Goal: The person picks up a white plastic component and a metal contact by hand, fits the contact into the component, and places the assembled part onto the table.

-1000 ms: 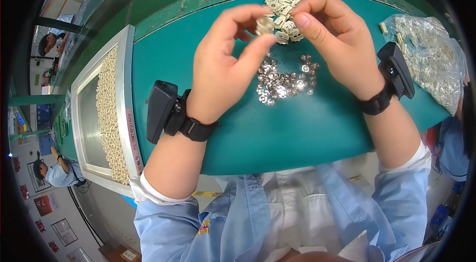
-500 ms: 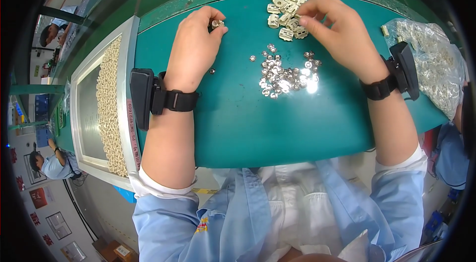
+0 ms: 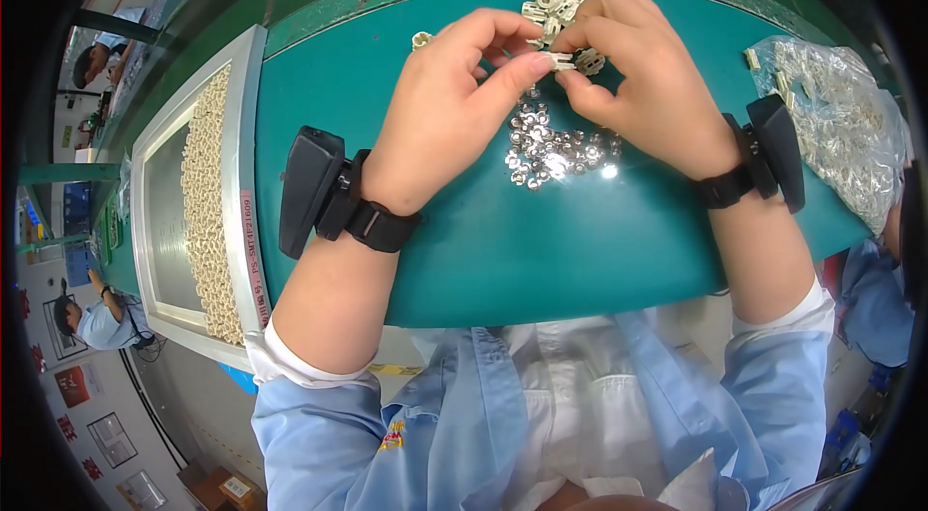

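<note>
Via head view, I see left hand (image 3: 447, 110) and right hand (image 3: 650, 86), fingers curled, pinching one cream slotted housing (image 3: 562, 61); one round cream housing (image 3: 421, 40) apart.

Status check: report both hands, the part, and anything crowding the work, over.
Left hand and right hand together, fingertips on small cream part. Cream pile just beyond. Loose silver pieces close on the near side.

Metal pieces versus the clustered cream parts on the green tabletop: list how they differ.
The metal pieces are shiny and silvery; the cream parts are pale and duller. Each of the metal pieces looks smaller than one of the cream parts. The cream parts lie farther back than the metal pieces. Both lie loosely grouped on the green tabletop.
</note>
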`<action>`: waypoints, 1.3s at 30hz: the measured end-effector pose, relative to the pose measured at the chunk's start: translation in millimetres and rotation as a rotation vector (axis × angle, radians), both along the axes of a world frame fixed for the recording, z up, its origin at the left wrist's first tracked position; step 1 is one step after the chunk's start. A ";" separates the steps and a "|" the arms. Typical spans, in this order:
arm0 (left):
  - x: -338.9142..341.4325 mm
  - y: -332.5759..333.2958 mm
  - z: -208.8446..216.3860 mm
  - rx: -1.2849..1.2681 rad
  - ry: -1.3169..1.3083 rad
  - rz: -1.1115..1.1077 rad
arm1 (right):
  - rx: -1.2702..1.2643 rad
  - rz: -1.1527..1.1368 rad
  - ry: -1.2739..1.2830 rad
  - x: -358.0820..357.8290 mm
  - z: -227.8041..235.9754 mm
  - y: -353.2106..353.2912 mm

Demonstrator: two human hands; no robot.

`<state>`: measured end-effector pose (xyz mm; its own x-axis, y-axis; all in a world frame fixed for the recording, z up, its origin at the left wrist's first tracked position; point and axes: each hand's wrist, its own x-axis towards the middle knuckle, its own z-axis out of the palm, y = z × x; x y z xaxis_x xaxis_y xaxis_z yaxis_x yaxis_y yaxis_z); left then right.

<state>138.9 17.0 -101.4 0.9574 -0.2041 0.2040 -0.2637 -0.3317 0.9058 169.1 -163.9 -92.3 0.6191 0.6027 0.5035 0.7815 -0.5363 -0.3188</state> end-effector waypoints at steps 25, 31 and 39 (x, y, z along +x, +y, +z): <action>3.4 7.9 -4.6 -0.482 0.262 -0.035 | -0.135 0.142 0.081 -7.2 -15.8 3.2; 3.5 8.4 -4.4 -0.517 0.260 -0.088 | 0.053 0.140 0.212 -3.1 -8.0 -0.2; 2.2 4.7 -4.0 -0.576 0.250 -0.096 | 0.495 0.174 0.934 -3.6 -0.2 -4.9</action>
<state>141.1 21.7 -105.5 0.9733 -0.2154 0.0791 -0.0254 0.2415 0.9701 165.5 -168.8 -92.5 0.8108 0.5787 0.0876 0.1689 -0.0880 -0.9817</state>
